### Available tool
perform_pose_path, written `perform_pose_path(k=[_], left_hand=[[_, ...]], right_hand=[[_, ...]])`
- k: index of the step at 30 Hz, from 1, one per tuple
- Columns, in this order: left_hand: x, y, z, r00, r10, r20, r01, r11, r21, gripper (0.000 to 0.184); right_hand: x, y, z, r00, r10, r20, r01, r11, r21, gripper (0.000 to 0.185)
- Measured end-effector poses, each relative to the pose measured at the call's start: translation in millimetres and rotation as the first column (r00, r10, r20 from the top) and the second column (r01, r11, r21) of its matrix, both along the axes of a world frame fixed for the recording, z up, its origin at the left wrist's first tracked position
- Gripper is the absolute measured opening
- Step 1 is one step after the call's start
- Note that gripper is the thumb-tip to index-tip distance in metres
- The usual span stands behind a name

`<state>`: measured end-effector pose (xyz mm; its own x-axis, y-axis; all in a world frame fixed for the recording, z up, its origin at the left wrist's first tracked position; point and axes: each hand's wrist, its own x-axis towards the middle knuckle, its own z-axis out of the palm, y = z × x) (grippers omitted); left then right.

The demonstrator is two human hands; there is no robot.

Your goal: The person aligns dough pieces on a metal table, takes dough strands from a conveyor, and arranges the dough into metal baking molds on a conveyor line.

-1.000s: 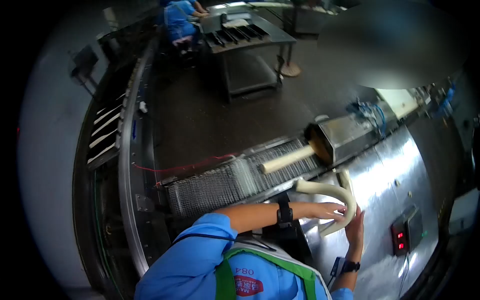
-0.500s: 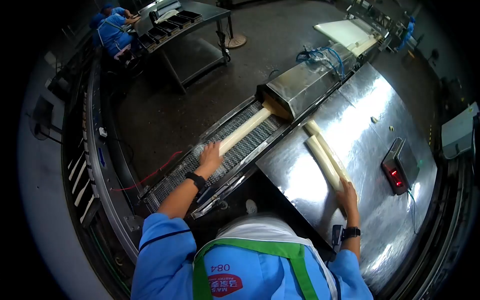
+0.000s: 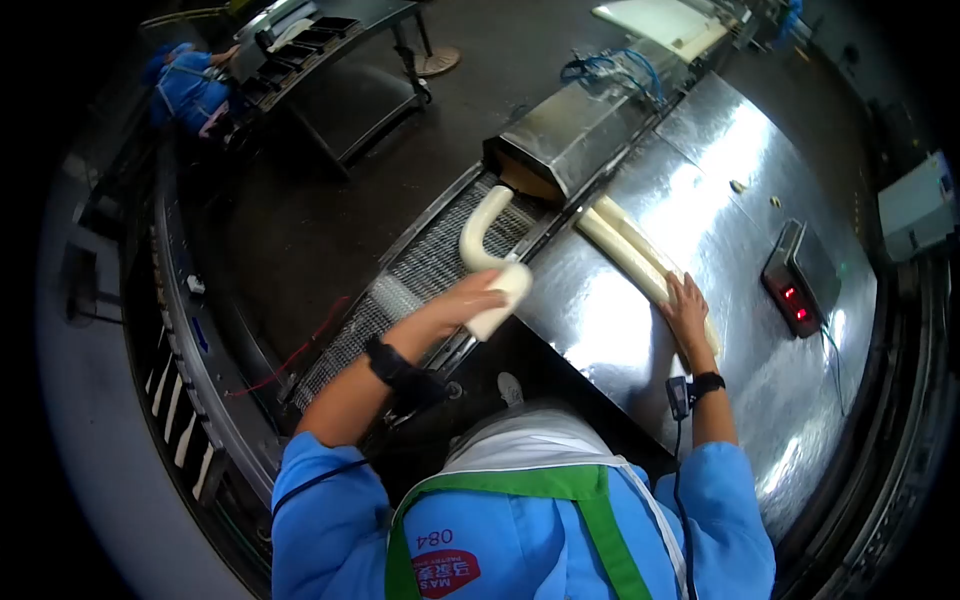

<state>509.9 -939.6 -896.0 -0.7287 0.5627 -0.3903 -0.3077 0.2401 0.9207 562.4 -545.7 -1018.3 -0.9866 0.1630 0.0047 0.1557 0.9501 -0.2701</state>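
A pale dough roll [image 3: 478, 225] bends in a curve off the mesh conveyor belt [image 3: 425, 242], its near part lifted over the belt's right edge. My left hand [image 3: 468, 300] grips that near part, with the fingers wrapped round it. On the steel table [image 3: 570, 335], two more dough rolls [image 3: 640, 262] lie side by side at a slant. My right hand [image 3: 686, 312] rests on their near end, fingers spread along the dough. Part of the rolls is hidden under this hand.
A metal machine housing [image 3: 570, 140] covers the belt's far end. On the table's right stands a scale [image 3: 795, 285] with a red display; small dough scraps [image 3: 738, 187] lie beyond it. A person in blue [image 3: 190, 85] is at another table [image 3: 375, 75] holding black tins.
My left hand has raised the near end of the dough roll and carried it right, bending the straight roll. My right hand stays on the table's dough, fingers now spread.
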Motion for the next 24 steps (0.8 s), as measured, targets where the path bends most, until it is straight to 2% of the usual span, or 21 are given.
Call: perform_pose_path(k=[1, 3, 5, 7, 8, 9, 11, 12, 14, 15, 17, 19, 20, 21, 23, 24], left_hand=[[2, 24, -3, 0.998, -0.042, -0.037, 0.042, 0.999, 0.008, 0.046], [10, 74, 11, 0.919, -0.323, -0.227, 0.302, 0.945, -0.124, 0.059], [21, 112, -6, 0.831, -0.47, -0.298, 0.465, 0.881, -0.091, 0.068], [20, 124, -19, 0.719, -0.607, -0.337, 0.441, 0.774, -0.454, 0.071], [12, 128, -35, 0.756, -0.589, -0.285, 0.417, 0.769, -0.484, 0.072], [4, 124, -52, 0.794, -0.569, -0.214, 0.408, 0.76, -0.505, 0.072], [-5, 109, -52, 0.804, -0.584, -0.109, 0.42, 0.689, -0.59, 0.07], [-11, 100, -61, 0.799, -0.592, -0.103, 0.431, 0.684, -0.589, 0.07], [-30, 84, -80, 0.824, -0.551, -0.131, 0.414, 0.744, -0.525, 0.069], [-36, 82, -85, 0.825, -0.55, -0.133, 0.412, 0.745, -0.524, 0.069], [-47, 80, -85, 0.898, -0.423, -0.122, 0.321, 0.818, -0.478, 0.07], [-56, 78, -98, 0.903, -0.399, -0.16, 0.284, 0.832, -0.476, 0.068], [-57, 69, -88, 0.904, -0.392, -0.172, 0.276, 0.841, -0.466, 0.065], [-63, 67, -94, 0.91, -0.371, -0.182, 0.253, 0.848, -0.466, 0.065], [-76, 62, -83, 0.913, -0.34, -0.223, 0.123, 0.754, -0.645, 0.057], [-81, 57, -83, 0.89, -0.314, -0.33, 0.02, 0.75, -0.661, 0.053]], right_hand=[[0, 2, 0, 1.0, 0.007, 0.004, -0.007, 1.0, -0.021, 0.055], [0, 5, 8, 0.999, 0.006, 0.043, -0.002, 0.996, -0.086, 0.051], [5, 7, 22, 0.996, 0.009, 0.085, 0.004, 0.988, -0.153, 0.046], [9, 4, 28, 0.988, 0.022, 0.155, 0.021, 0.962, -0.27, 0.039], [15, 3, 31, 0.985, 0.055, 0.162, 0.005, 0.939, -0.344, 0.034], [25, 1, 35, 0.979, 0.099, 0.179, -0.032, 0.94, -0.341, 0.038], [54, -14, 34, 0.988, 0.031, 0.152, -0.021, 0.997, -0.068, 0.04], [63, -13, 25, 0.987, 0.021, 0.158, -0.01, 0.998, -0.069, 0.04], [70, -16, 12, 0.999, -0.036, 0.008, 0.035, 0.998, 0.053, 0.046], [73, -14, 11, 0.999, -0.034, 0.007, 0.034, 0.998, 0.055, 0.046], [73, -18, 31, 0.989, -0.106, 0.099, 0.107, 0.994, -0.007, 0.048], [70, -16, 40, 0.987, -0.109, 0.115, 0.109, 0.994, 0.002, 0.046], [74, -25, 66, 0.975, -0.123, 0.186, 0.124, 0.992, 0.008, 0.042], [70, -23, 69, 0.966, -0.122, 0.227, 0.123, 0.992, 0.009, 0.038], [68, -18, 61, 0.977, -0.111, 0.185, 0.109, 0.994, 0.018, 0.036], [73, -10, 51, 0.99, -0.037, 0.137, 0.037, 0.999, 0.007, 0.036]])
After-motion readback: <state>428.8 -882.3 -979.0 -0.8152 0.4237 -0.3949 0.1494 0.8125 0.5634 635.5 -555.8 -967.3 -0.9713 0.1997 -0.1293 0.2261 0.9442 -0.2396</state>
